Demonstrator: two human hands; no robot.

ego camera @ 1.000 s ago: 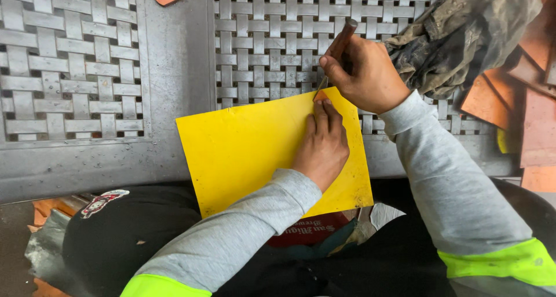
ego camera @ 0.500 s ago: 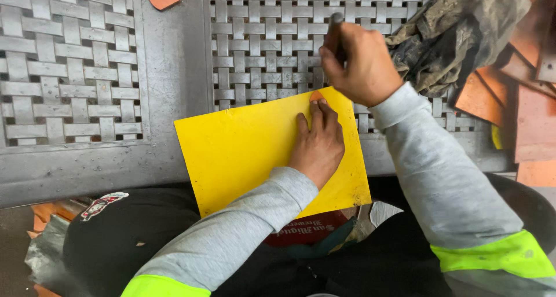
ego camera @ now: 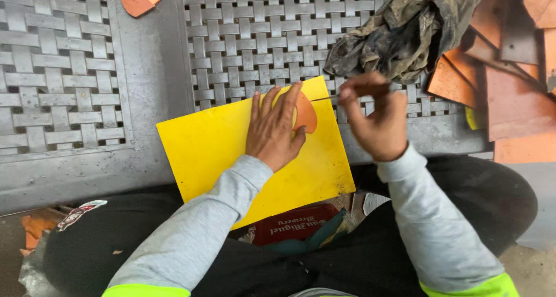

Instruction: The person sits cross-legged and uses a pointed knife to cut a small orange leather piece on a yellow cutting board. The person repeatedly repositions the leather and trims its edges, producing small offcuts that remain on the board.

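Left hand pinning an orange piece to a flat yellow sheet, centre frame

The rounded orange cut-out [ego camera: 305, 114] lies on the smooth rectangular yellow sheet [ego camera: 214, 143], under the spread, flat fingers of the left hand [ego camera: 274, 129]. The right hand [ego camera: 373, 114] hovers right of centre, fingertips pinched; what they grip is too small to tell. Beneath lies the grey woven-metal worktop [ego camera: 145, 71].

The left hand [ego camera: 273, 132] lies flat on the yellow sheet [ego camera: 220, 152], touching an orange piece [ego camera: 306, 114]. The right hand [ego camera: 373, 114] hovers beside it, fingers pinched.

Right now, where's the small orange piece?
In the head view, the orange piece lies on the yellow sheet near its top edge, under the left hand.
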